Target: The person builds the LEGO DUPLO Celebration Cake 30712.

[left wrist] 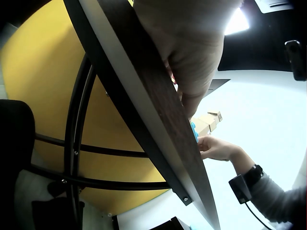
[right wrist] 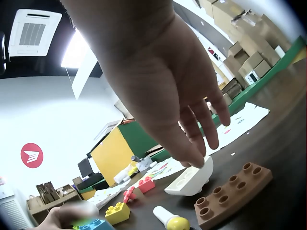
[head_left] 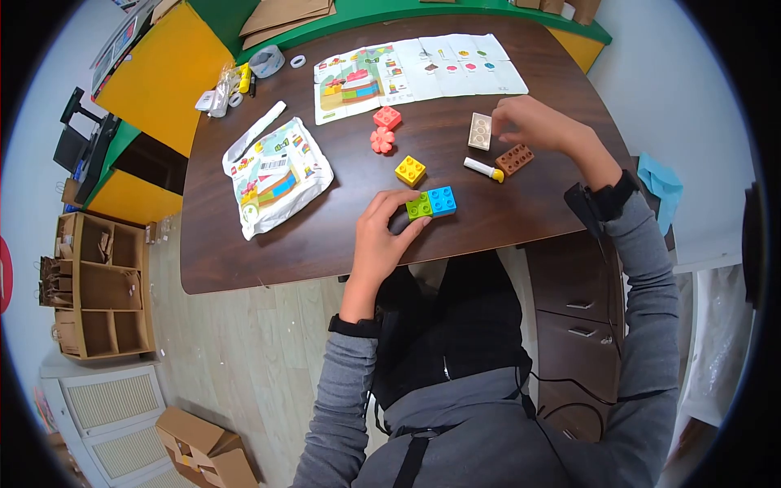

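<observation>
My left hand (head_left: 381,229) pinches a green brick (head_left: 418,206) between thumb and fingers near the table's front edge. A blue brick (head_left: 442,200) sits directly against the green one's right side. At the right, my right hand (head_left: 537,124) is beside a white brick (head_left: 480,132). In the right wrist view the thumb tip of this hand (right wrist: 158,91) is at the rim of the white brick (right wrist: 192,179), which lies with its hollow side up; the other fingers hang loosely extended. Whether they touch it is unclear. A brown brick (head_left: 514,159) lies below that hand.
A yellow brick (head_left: 410,171), a red flower (head_left: 382,140), a red brick (head_left: 387,118) and a white-and-yellow stick piece (head_left: 484,169) lie mid-table. Behind them is an unfolded sheet (head_left: 455,69); a printed bag (head_left: 281,175) lies left, with tape rolls (head_left: 266,62) farther back.
</observation>
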Action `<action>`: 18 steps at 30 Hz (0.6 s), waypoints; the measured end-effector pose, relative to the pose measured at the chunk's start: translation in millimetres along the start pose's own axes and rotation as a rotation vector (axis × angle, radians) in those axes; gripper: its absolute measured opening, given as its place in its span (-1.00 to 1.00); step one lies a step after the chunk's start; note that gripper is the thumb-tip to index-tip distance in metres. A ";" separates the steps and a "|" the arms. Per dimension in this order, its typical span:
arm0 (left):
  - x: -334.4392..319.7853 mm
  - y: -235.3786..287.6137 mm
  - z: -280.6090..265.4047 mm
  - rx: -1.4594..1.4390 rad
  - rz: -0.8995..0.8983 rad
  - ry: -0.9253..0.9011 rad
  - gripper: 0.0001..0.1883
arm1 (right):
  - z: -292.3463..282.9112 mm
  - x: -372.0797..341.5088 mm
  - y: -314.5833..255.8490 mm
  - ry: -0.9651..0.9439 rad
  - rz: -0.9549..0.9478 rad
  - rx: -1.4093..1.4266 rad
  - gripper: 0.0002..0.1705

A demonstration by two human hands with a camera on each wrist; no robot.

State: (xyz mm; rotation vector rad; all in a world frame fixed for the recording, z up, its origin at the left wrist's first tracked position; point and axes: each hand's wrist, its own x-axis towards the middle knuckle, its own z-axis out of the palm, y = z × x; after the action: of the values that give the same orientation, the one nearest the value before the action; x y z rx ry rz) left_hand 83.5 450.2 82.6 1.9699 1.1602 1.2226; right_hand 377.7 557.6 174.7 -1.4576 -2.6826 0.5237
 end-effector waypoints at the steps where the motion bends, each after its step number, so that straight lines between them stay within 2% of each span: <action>1: -0.1 1.2 -0.1 -0.004 -0.006 -0.001 -0.64 | -0.7 -1.0 0.2 0.004 0.001 0.005 -0.76; 3: 0.5 2.6 -0.8 -0.008 -0.011 -0.006 -0.64 | -1.8 -6.3 1.1 -0.119 0.069 -0.105 -0.74; 7: 0.6 3.4 0.6 0.002 -0.033 -0.010 -0.64 | 0.8 -19.6 -1.4 -0.247 0.175 -0.050 -0.64; 9: 0.9 3.9 0.4 0.003 -0.048 -0.013 -0.64 | 10.2 -26.8 3.4 -0.158 0.110 0.051 -0.56; 10: 1.4 4.3 -0.1 0.005 -0.052 -0.015 -0.62 | 15.7 -28.7 7.2 -0.171 0.113 0.055 -0.56; 12: 0.9 5.1 -0.1 0.007 -0.068 -0.025 -0.61 | 28.7 -32.2 14.1 -0.016 0.011 0.147 -0.54; 14: 0.6 5.4 0.0 -0.013 -0.142 -0.027 -0.56 | 35.0 -36.5 16.4 0.027 0.009 0.151 -0.56; 16: 0.6 4.6 0.3 -0.003 -0.144 -0.036 -0.54 | 37.3 -40.6 13.3 0.072 0.004 0.154 -0.58; 18: 0.5 3.3 0.1 0.012 -0.147 -0.035 -0.52 | 33.9 -43.5 5.6 0.086 0.106 0.215 -0.58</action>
State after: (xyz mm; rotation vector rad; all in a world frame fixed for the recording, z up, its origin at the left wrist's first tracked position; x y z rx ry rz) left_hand 84.9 449.1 85.4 1.8712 1.2730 1.1037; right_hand 399.7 515.4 146.3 -1.5282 -2.4083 0.7140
